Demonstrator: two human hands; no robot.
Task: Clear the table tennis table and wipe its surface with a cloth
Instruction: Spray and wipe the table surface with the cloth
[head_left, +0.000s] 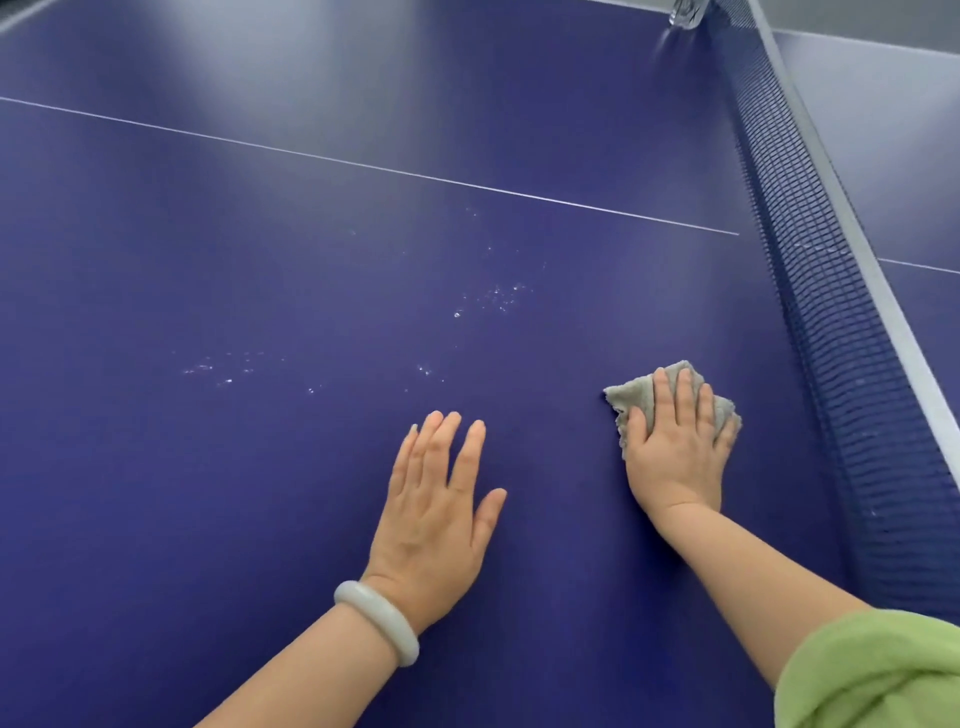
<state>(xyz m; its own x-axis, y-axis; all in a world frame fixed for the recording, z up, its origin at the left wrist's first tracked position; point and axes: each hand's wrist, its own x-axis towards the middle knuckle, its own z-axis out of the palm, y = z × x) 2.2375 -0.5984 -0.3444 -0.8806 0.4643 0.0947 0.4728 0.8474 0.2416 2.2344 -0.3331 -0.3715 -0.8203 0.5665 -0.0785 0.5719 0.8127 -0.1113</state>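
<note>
1. here we are over the table tennis table (260, 234), its dark blue top filling nearly the whole frame, with pale glare across the upper left.
2. the net (831, 312) runs down the right side of the frame from the top edge to the lower right, blue mesh under a white top band, with more table beyond it.
3. a thin white line (363, 166) crosses the top from the left edge, sloping down to meet the net at mid right.
4. in the lower right corner we catch a green sleeve (872, 675), pushed up on the right arm.
5. the left hand (436, 514) lies palm down on the bare blue surface, lower centre, fingers straight and close together, thumb out to the side, holding nothing.
6. the right hand (675, 452) is right of centre, near the net, pressing flat on the cloth, fingers straight and slightly apart, not curled round it.
7. and there's the cloth (631, 395), grey and crumpled, flat on the table under that right hand, its edges poking out past the fingertips and to the left.
8. a pale, smooth bracelet (376, 618) sits on the left wrist.
9. small droplets (493, 299) speckle the surface at centre, with another scatter left of centre, both apart from the cloth.
10. at the top edge by the net sits a clear object (685, 13), cut off, and we cannot tell what it is.
</note>
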